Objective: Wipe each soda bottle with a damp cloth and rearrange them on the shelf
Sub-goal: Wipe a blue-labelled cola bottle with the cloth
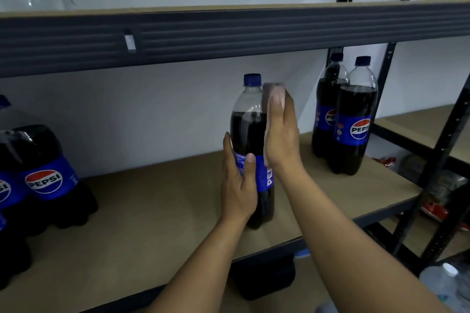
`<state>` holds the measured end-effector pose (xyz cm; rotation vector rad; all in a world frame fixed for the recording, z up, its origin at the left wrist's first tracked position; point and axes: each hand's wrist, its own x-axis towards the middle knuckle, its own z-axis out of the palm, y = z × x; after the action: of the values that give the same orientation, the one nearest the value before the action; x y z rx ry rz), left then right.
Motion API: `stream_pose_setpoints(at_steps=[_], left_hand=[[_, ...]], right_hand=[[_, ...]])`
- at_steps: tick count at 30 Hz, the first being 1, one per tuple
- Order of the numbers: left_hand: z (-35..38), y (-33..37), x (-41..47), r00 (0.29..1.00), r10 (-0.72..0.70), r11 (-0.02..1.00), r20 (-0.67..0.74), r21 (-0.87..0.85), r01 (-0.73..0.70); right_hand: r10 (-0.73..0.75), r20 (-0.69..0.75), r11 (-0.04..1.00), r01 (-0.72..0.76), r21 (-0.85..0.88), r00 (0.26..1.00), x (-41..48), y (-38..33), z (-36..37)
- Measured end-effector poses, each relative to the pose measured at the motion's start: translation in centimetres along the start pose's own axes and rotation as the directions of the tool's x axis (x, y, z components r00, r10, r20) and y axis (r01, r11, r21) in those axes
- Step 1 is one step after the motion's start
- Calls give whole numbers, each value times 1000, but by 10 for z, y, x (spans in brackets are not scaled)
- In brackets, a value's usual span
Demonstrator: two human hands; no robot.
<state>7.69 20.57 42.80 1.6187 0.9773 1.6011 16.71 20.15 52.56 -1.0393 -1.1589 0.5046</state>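
A tall cola bottle (250, 119) with a blue cap and blue label stands upright on the brown shelf board (152, 211). My left hand (239, 180) grips its lower half at the label. My right hand (281, 134) lies flat with straight fingers and presses a pale pink cloth (273, 91) against the bottle's right side, up near the shoulder. Two more bottles (356, 119) stand together at the shelf's right. Several bottles (48, 175) cluster at the left edge.
A dark metal beam of the upper shelf (229, 30) runs across just above the bottle's cap. Black uprights (442, 150) stand at the right. A clear plastic bottle (447, 284) and red packets (432, 211) lie lower right.
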Motion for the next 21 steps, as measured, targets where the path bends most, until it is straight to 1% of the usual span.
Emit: stream_pose_setpoints(at_steps=[2, 4, 7, 9, 11, 14, 16, 19, 21], left_hand=[[-5, -1, 2, 1000, -16, 1000, 25, -25, 16], [-10, 1, 6, 999, 41, 999, 11, -6, -41], [-15, 4, 14, 991, 128, 992, 41, -12, -127], [-13, 2, 18, 989, 140, 990, 52, -37, -139], [-10, -3, 19, 990, 137, 990, 23, -43, -136], [-6, -8, 19, 990, 139, 990, -22, -16, -139], [-6, -5, 18, 990, 140, 990, -27, -31, -141], [-6, -1, 14, 989, 146, 986, -30, -75, -148], [-6, 2, 12, 990, 139, 986, -21, -88, -140]], right_hand=[[-54, 15, 999, 54, -1, 998, 4, -6, 0], [-74, 28, 997, 74, -26, 997, -7, 8, 0], [-2, 31, 1000, 2, -19, 1000, -48, 52, -1], [34, 39, 999, -34, 17, 999, -75, 82, -2], [41, 51, 997, -44, 62, 998, -93, 98, -3], [110, 54, 993, -111, 31, 993, -79, 83, -3], [102, 36, 995, -103, 3, 994, -48, 59, -2], [-21, 52, 999, 23, -40, 998, 1, 14, 2], [-113, 65, 992, 117, -52, 991, 18, -6, 3]])
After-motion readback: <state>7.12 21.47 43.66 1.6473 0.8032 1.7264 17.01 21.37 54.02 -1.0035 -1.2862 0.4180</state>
